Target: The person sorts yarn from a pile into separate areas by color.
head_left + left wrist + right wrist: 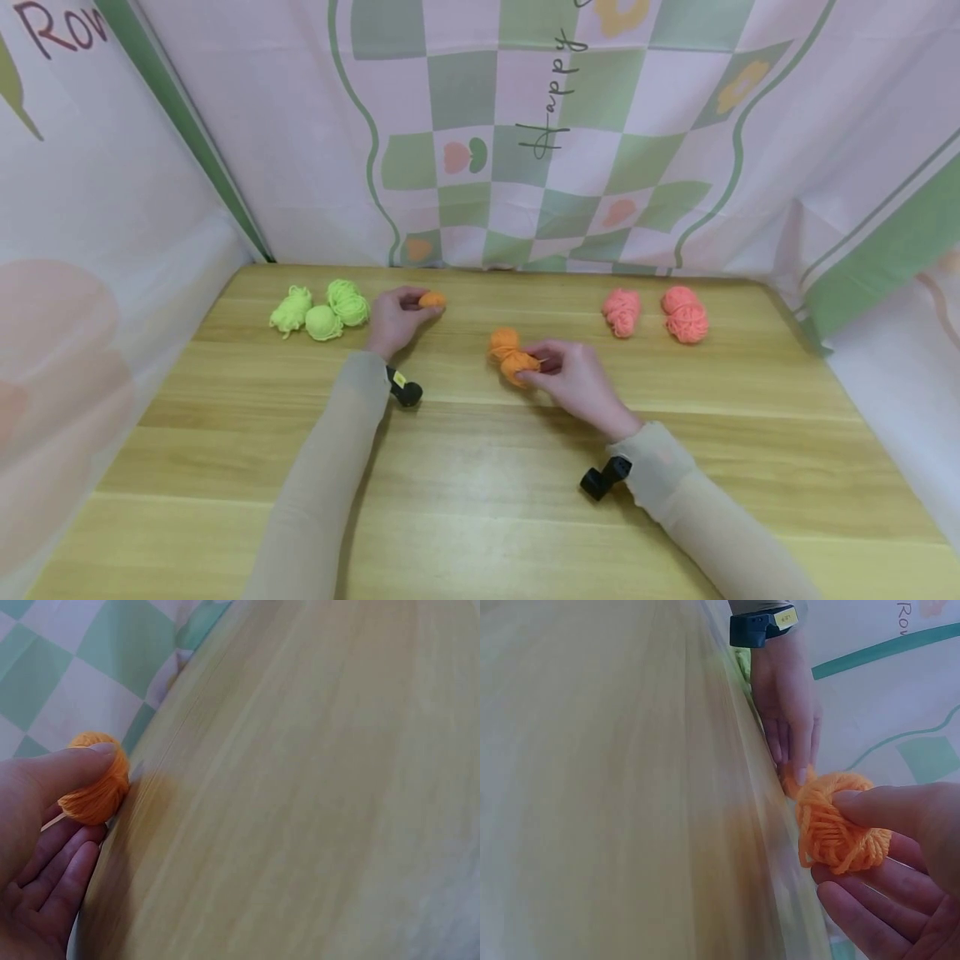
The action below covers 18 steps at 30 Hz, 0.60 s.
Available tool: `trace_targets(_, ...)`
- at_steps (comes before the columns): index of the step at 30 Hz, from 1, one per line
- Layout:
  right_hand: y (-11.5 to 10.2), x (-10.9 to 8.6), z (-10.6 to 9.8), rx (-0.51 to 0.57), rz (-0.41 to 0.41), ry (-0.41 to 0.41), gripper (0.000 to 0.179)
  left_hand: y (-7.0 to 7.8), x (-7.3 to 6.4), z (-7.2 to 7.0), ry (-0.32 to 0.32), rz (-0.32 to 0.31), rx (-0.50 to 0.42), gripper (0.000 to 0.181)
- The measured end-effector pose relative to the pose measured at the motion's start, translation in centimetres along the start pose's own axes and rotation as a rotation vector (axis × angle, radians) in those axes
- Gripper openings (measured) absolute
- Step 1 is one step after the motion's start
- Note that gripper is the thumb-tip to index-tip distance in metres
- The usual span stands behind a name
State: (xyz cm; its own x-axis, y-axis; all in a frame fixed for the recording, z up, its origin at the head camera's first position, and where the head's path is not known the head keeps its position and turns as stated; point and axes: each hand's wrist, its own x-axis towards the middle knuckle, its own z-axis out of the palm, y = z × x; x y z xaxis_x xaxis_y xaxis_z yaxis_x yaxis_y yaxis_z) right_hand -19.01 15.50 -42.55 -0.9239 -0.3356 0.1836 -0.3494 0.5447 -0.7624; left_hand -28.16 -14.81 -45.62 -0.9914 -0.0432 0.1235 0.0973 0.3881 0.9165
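In the head view my left hand (396,318) pinches a small orange yarn ball (432,300) at the back of the table, thumb on top of it in the left wrist view. To the right and nearer, my right hand (576,377) grips another orange yarn ball (519,367) between thumb and fingers; its loose strands show in the right wrist view. A further orange lump of yarn (504,339) touches that ball on its far side; whether the two are joined I cannot tell.
Several lime-green yarn balls (323,322) sit together left of the left hand. At the right are two coral-pink yarn balls, one narrow (622,312) and one rounder (684,315). A checkered cloth (517,158) hangs along the back edge of the wooden table (480,500).
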Motion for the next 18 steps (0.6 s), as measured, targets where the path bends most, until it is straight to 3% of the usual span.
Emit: trace_targets(18, -0.9, 2.8, 2.3, 0.057, 0.037, -0.016, 0.030, 0.2, -0.1, 0.0, 0.001, -0.007, 0.018, 0.040)
